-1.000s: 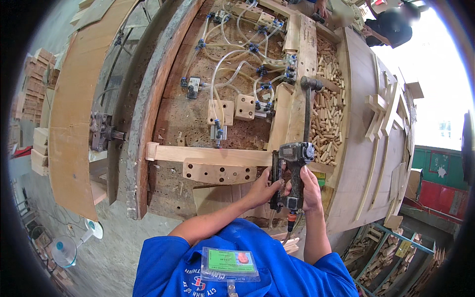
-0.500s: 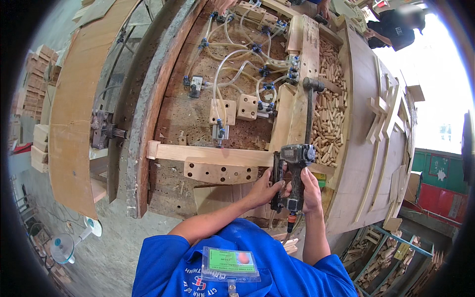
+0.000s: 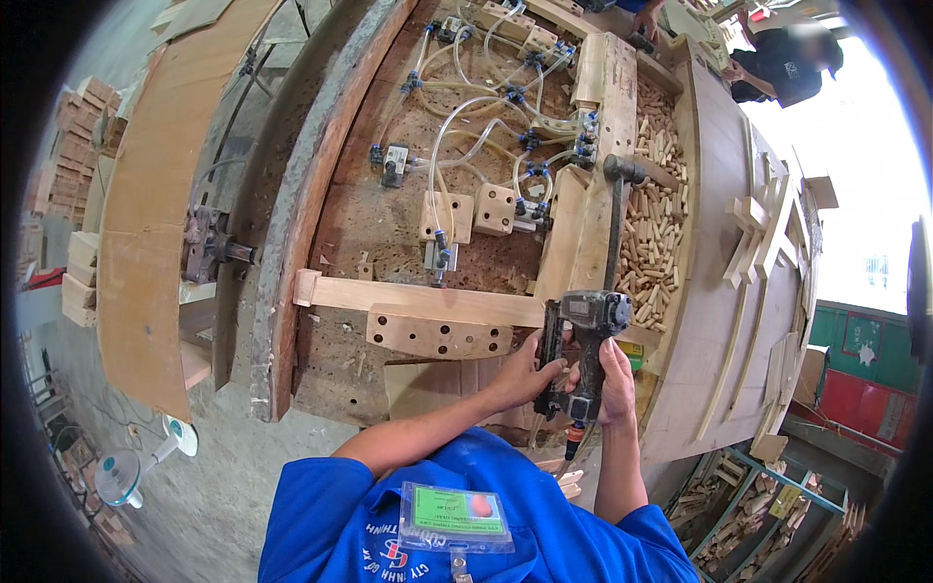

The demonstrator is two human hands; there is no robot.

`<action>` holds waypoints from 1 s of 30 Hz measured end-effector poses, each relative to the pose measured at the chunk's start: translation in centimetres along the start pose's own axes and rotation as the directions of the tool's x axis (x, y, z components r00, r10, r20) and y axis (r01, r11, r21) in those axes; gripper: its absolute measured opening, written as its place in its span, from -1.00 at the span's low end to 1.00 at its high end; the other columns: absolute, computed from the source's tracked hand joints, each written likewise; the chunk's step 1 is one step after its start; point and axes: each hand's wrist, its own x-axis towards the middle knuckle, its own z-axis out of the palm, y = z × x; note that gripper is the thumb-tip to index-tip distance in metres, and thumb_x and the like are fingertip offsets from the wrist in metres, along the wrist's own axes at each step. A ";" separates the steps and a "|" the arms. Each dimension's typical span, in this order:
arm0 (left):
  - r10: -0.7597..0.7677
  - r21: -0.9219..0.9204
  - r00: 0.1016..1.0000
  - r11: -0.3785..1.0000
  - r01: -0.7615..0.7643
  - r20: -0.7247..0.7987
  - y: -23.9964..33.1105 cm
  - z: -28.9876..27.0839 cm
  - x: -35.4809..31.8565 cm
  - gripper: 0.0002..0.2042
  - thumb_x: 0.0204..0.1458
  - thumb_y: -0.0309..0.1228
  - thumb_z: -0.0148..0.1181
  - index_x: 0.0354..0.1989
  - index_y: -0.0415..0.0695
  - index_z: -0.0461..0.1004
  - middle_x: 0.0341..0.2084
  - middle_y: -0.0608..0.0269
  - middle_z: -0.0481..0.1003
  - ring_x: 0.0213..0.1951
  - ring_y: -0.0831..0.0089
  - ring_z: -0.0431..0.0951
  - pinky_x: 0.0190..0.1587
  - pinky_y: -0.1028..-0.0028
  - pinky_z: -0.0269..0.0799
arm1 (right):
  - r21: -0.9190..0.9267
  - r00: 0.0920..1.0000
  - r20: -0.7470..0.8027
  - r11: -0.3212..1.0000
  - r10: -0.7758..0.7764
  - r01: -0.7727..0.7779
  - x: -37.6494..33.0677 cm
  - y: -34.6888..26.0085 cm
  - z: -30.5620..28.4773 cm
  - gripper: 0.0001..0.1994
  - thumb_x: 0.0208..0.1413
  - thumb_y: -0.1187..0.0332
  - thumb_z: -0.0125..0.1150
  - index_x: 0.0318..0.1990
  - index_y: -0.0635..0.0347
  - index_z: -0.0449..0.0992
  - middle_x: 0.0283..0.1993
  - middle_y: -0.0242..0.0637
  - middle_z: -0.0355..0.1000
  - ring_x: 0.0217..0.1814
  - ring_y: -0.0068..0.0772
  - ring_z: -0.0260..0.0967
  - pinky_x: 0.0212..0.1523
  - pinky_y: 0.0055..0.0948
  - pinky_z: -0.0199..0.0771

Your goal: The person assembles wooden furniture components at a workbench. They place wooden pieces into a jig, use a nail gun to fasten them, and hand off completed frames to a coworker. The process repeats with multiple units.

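A black and grey pneumatic nail gun is held upright between my two hands, at the right end of the workpiece. My right hand wraps its handle, just above the orange-ended air hose fitting. The fingers of my left hand close on the gun's narrow magazine. Left of the gun, a pale wooden rail lies across the bench, with a small wooden block at its left end. Along the rail's near side sits a drilled wooden block. A small air cylinder points at the rail's far side.
Clear air tubes loop over the worn bench. A hammer lies beside a trough of wooden dowels. At the far right stands a person in dark clothes; another person's hand shows at the top. A fan is lower left.
The view has shifted slightly, so the bench appears a little farther right. Another person's hand at the top edge has left the picture. My grip on the nail gun looks the same.
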 end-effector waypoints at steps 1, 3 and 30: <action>0.015 0.005 1.000 1.000 -0.015 -0.009 0.1 0.0 -0.1 -0.30 0.31 -0.25 0.25 0.51 -0.26 0.09 0.22 -0.07 0.43 0.15 0.30 0.50 0.24 0.27 0.45 | -0.003 1.000 0.007 1.000 0.010 -0.010 0.0 0.1 -0.2 -0.55 0.57 0.12 -0.06 0.30 0.37 0.39 0.12 -0.11 0.55 -0.41 -0.43 0.55 -0.39 -0.39 0.68; 0.042 0.015 0.999 0.999 -0.042 -0.029 0.2 0.0 -0.2 -0.30 0.31 -0.25 0.25 0.51 -0.26 0.09 0.21 -0.07 0.43 0.14 0.30 0.51 0.23 0.27 0.46 | 0.009 1.000 0.011 1.000 0.029 -0.029 0.1 0.0 0.0 -0.55 0.57 0.13 -0.07 0.30 0.37 0.39 0.14 -0.12 0.55 -0.40 -0.43 0.54 -0.38 -0.39 0.69; 0.088 0.250 0.989 0.961 -0.116 0.123 1.1 1.0 0.0 -0.41 0.33 -0.18 0.27 0.42 -0.22 0.33 -0.02 0.03 0.61 0.02 0.27 0.64 0.13 0.29 0.56 | -0.104 0.945 -0.281 0.985 -0.165 0.140 -7.1 -4.1 -3.8 -0.66 0.55 0.17 0.00 0.19 0.27 0.41 -0.29 -0.23 0.56 -0.51 -0.44 0.49 -0.49 -0.42 0.60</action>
